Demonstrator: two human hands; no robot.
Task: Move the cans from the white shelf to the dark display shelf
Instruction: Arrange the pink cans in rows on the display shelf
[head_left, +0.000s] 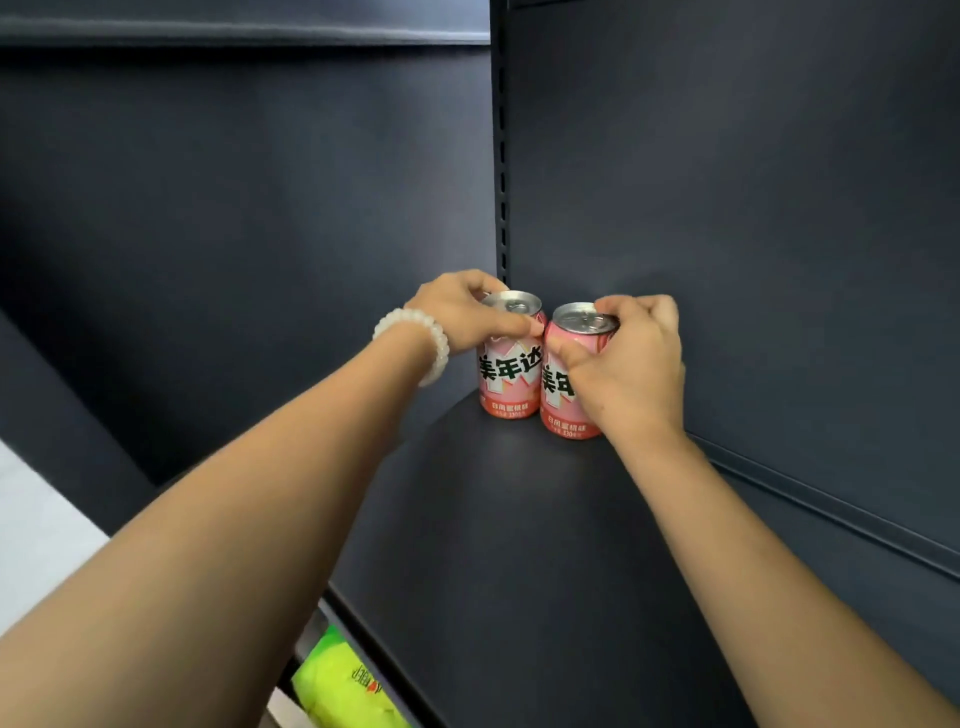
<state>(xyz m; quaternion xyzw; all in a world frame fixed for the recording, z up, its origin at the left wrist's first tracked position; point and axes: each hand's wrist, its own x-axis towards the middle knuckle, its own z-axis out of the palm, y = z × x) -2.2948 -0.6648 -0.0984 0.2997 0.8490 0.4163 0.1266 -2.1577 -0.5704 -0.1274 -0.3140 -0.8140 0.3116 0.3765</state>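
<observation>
Two pink drink cans with black characters stand upright side by side in the back corner of the dark display shelf (519, 519). My left hand (462, 312) grips the top of the left can (511, 379), thumb across its front and fingers behind the rim. My right hand (631, 364) grips the right can (558, 410) near its top, with fingers over the lid and thumb on the front. The cans nearly touch. A white bead bracelet sits on my left wrist. The white shelf is not in view.
Dark back panels (727, 182) rise behind and to the right of the cans, joined by a slotted upright post (501, 156). Another dark shelf (234, 34) runs overhead. A bright green package (337, 686) lies on a lower level at the bottom. A pale floor patch (36, 530) shows at left.
</observation>
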